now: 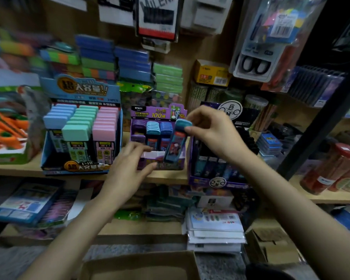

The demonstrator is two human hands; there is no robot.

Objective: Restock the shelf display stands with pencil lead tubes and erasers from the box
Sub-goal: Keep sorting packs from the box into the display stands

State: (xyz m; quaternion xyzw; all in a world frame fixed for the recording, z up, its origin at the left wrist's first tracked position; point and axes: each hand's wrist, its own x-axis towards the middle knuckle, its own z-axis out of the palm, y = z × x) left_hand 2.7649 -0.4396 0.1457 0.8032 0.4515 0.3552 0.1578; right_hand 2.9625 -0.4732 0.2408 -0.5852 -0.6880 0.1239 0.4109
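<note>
My right hand [212,134] pinches the light-blue cap end of a pencil lead tube [175,142], which hangs tilted over the front row of the small purple display stand [160,164] on the wooden shelf. My left hand [129,168] touches the front left edge of that stand with its fingers spread. Purple and blue tubes [157,128] fill the stand's back rows. A larger blue display stand [81,130] with blue, green and pink capped tubes sits to the left. The cardboard box [141,265] lies open at the bottom of the view.
A dark purple display stand [216,168] stands right of the small one. Orange items [4,128] fill a tray at far left, red-lidded jars [335,168] sit at far right. Packets hang on the back wall, and stacked packs lie on the lower shelf [214,229].
</note>
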